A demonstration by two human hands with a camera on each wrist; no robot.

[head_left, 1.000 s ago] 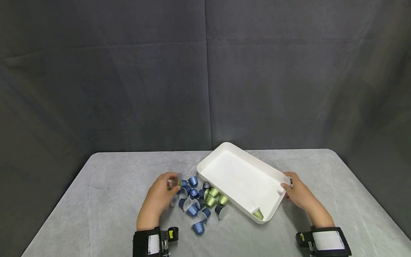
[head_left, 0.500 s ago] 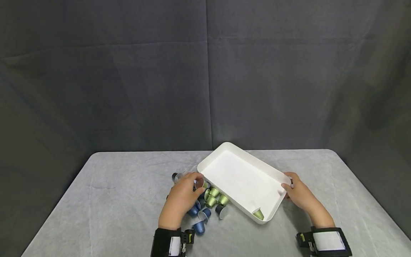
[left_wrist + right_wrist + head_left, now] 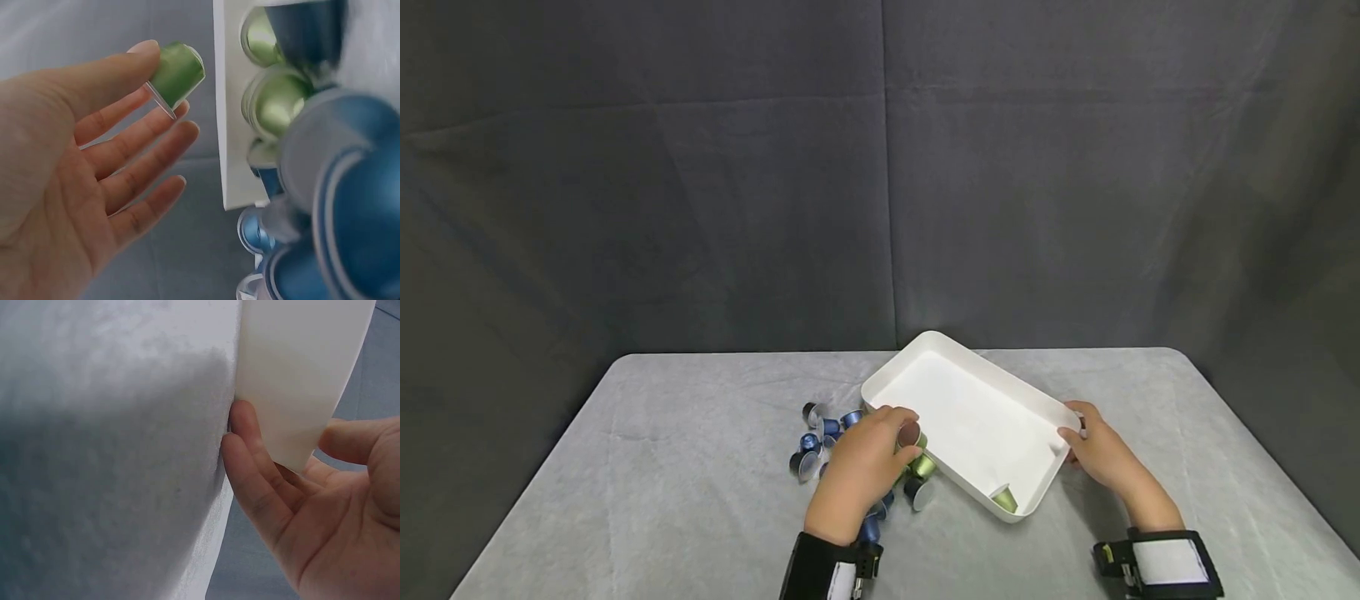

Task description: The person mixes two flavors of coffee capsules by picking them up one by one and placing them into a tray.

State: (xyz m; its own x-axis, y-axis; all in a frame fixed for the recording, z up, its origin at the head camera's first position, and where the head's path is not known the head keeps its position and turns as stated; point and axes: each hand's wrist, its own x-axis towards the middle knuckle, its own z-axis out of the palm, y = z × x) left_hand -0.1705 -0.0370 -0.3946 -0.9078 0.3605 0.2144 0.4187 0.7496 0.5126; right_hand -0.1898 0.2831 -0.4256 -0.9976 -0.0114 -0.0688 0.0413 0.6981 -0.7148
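Observation:
A green coffee capsule (image 3: 179, 74) is pinched between the thumb and fingers of my left hand (image 3: 863, 462); the other fingers spread loosely in the left wrist view. In the head view this hand is over the capsule pile, close to the tray's near left side. My right hand (image 3: 1097, 446) grips the right end of a white tray (image 3: 977, 392), thumb at the rim and fingers against the outer wall (image 3: 287, 381). One green capsule (image 3: 1004, 499) lies inside the tray at its near corner. Green capsules (image 3: 923, 466) on the table sit beside the tray, partly hidden by my left hand.
Blue capsules (image 3: 809, 442) and dark ones, such as a black capsule (image 3: 917, 492), lie loose left of the tray, several behind my left hand and wrist. A grey cloth covers the table (image 3: 685, 467). A dark curtain (image 3: 745, 208) hangs behind its far edge.
My left hand has moved right across the pile with the green capsule, uncovering blue and black capsules at the left. My right hand and the tray stay practically still.

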